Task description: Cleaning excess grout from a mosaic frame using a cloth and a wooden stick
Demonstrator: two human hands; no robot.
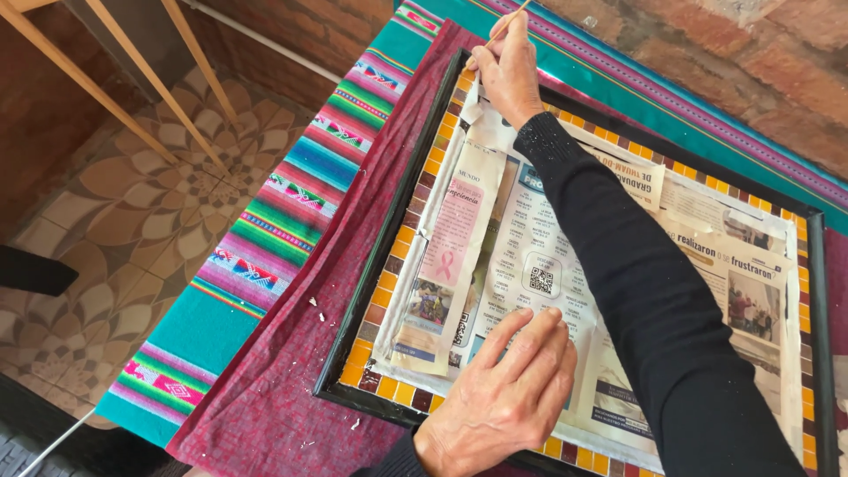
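A black-framed panel (375,265) with a border of orange, yellow and brown mosaic tiles (395,265) lies flat, its middle covered by sheets of newspaper (530,256). My right hand (508,71), on a black-sleeved arm reaching across the panel, pinches a thin wooden stick (505,26) at the far left corner of the tile border. My left hand (508,397) rests palm down on the newspaper near the front edge, fingers spread, holding nothing.
The panel sits on a maroon cloth (291,353) over a bright striped tablecloth (265,238). Small white crumbs dot the maroon cloth. Slanted wooden legs (132,97) stand on a patterned tile floor (115,230) at left. A brick wall (751,79) runs behind.
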